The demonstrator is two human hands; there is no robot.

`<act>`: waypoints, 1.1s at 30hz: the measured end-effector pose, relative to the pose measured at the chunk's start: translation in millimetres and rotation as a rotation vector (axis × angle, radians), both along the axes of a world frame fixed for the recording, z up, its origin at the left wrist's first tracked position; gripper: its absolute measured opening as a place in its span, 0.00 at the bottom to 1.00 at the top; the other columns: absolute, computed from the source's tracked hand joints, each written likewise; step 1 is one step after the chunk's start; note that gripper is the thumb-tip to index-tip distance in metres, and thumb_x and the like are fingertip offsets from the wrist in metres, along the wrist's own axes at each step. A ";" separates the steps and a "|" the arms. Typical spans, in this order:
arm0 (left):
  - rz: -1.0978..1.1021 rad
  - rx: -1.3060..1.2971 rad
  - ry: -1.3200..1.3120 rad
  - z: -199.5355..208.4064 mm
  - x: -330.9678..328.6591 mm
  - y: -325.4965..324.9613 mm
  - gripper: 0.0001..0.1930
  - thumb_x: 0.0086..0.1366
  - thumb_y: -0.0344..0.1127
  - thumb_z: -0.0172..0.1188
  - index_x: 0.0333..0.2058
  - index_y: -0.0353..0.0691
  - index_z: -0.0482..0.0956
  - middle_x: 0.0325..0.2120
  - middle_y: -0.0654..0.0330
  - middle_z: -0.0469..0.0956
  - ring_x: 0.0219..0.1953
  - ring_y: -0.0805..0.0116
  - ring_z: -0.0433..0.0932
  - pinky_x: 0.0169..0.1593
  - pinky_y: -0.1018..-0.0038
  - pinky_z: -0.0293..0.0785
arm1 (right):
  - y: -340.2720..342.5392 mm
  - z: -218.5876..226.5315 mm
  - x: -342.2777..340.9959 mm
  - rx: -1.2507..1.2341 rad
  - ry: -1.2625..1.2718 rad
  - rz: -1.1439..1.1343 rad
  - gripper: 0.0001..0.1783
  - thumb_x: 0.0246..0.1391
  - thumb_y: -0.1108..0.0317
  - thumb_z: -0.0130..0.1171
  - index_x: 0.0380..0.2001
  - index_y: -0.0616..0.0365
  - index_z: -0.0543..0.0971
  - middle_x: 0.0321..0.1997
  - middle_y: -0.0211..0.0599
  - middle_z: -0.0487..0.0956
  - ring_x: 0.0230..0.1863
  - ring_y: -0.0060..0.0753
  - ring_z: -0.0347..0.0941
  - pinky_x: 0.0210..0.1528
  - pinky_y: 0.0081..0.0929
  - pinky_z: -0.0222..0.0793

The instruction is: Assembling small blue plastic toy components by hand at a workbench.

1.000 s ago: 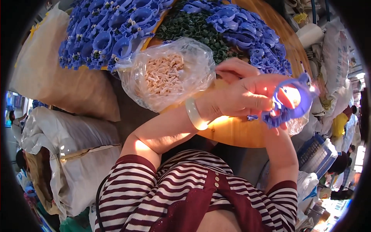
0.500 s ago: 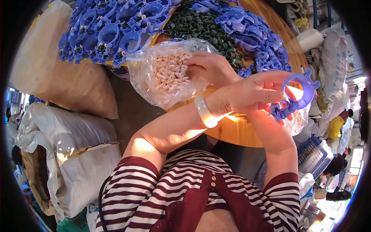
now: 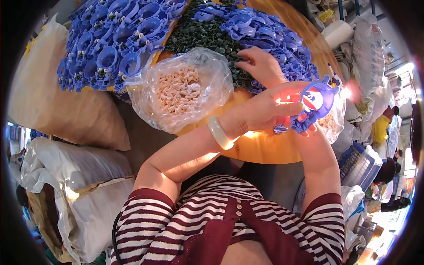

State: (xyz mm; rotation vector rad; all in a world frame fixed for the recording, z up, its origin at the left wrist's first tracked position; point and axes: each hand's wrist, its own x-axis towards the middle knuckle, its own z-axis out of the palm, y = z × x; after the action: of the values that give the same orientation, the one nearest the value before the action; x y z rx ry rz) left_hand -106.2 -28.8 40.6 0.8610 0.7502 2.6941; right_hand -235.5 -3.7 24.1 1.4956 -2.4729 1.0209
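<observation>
My left hand [image 3: 276,106], with a pale bangle at the wrist, reaches across to the right. Its thumb and fingers are closed on a purple plastic ring-shaped part [image 3: 324,99] with small knobs on its rim and a figure-like lump at its lower end. Farther away, past the left forearm, my right hand [image 3: 263,66] hovers over the border between a heap of dark green small parts [image 3: 198,37] and a pile of purple parts [image 3: 282,37]. Its thumb and fingers look apart, with nothing visible between them. Left of it sits an opened clear plastic bag [image 3: 216,86] of small pale pink pieces [image 3: 179,88].
Many purple ring parts [image 3: 108,57] cover a surface at the far left. The round wooden table [image 3: 265,148] curves before me. A second clear bag [image 3: 333,121] lies at its right edge. Large sacks [image 3: 73,106] and a white wrapped bundle [image 3: 84,181] stand at the left.
My right hand has left the bag of pale pink pieces and moved right, to the dark green heap. My left hand, still holding the purple ring part, has shifted slightly left and nearer.
</observation>
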 end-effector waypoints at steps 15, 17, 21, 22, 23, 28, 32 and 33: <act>0.332 -0.151 -0.047 -6.6 -17.8 -20.7 0.32 0.60 0.48 0.56 0.57 0.37 0.58 0.46 0.54 0.70 0.47 0.62 0.72 0.47 0.67 0.73 | 73.8 24.7 -6.7 -0.326 -0.774 0.144 0.10 0.48 0.72 0.55 0.34 0.64 0.78 0.25 0.28 0.77 0.30 0.19 0.72 0.35 0.17 0.69; 0.446 0.051 0.003 -2.5 -18.8 -31.4 0.26 0.63 0.40 0.52 0.57 0.39 0.57 0.45 0.52 0.71 0.45 0.62 0.74 0.45 0.67 0.75 | 75.0 15.2 -0.6 -0.388 -0.610 0.088 0.09 0.47 0.74 0.54 0.33 0.64 0.78 0.26 0.29 0.78 0.29 0.19 0.72 0.35 0.17 0.68; 0.573 0.137 0.044 -6.9 -30.2 -48.6 0.27 0.63 0.43 0.51 0.57 0.38 0.56 0.48 0.45 0.68 0.48 0.56 0.72 0.48 0.61 0.73 | 85.3 8.5 15.0 -0.269 -0.366 -0.008 0.07 0.48 0.74 0.56 0.33 0.62 0.78 0.29 0.32 0.78 0.30 0.21 0.73 0.35 0.19 0.69; 0.558 0.189 0.023 -8.2 -31.2 -51.6 0.28 0.63 0.44 0.50 0.57 0.39 0.55 0.49 0.44 0.67 0.48 0.55 0.72 0.49 0.60 0.72 | 87.9 9.2 21.2 -0.194 -0.201 0.002 0.07 0.49 0.74 0.58 0.34 0.62 0.78 0.31 0.30 0.78 0.31 0.20 0.72 0.35 0.18 0.69; 0.543 0.240 0.003 -9.3 -31.6 -53.2 0.28 0.64 0.44 0.50 0.58 0.39 0.55 0.49 0.43 0.67 0.49 0.55 0.72 0.50 0.59 0.71 | 88.9 10.5 27.5 -0.130 -0.099 -0.001 0.06 0.45 0.72 0.58 0.30 0.57 0.79 0.31 0.36 0.77 0.35 0.38 0.75 0.37 0.28 0.70; 0.557 0.158 0.025 -11.5 -32.0 -53.7 0.27 0.64 0.43 0.50 0.58 0.40 0.55 0.51 0.42 0.66 0.50 0.54 0.71 0.51 0.59 0.70 | 82.5 7.6 30.0 -0.088 0.125 0.024 0.06 0.45 0.73 0.59 0.31 0.57 0.78 0.30 0.35 0.74 0.33 0.38 0.73 0.35 0.28 0.69; 0.536 0.186 0.028 -15.5 -34.9 -56.8 0.27 0.64 0.43 0.51 0.57 0.40 0.56 0.50 0.42 0.66 0.50 0.54 0.71 0.51 0.59 0.70 | 67.1 -1.7 18.5 0.106 0.341 0.001 0.10 0.43 0.68 0.60 0.33 0.54 0.78 0.34 0.33 0.74 0.40 0.38 0.70 0.42 0.32 0.67; 0.537 0.184 0.030 -15.6 -35.7 -57.0 0.27 0.64 0.43 0.51 0.57 0.40 0.56 0.50 0.42 0.66 0.50 0.54 0.71 0.51 0.59 0.70 | 64.0 -4.2 15.5 0.219 0.382 0.005 0.12 0.42 0.66 0.61 0.34 0.53 0.78 0.35 0.33 0.74 0.43 0.39 0.69 0.44 0.34 0.66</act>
State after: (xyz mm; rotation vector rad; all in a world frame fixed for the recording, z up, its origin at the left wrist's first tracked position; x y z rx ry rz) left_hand -141.9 -85.8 25.0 0.8361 0.8504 3.2713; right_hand -220.0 60.3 19.9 1.5776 -2.3581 0.4194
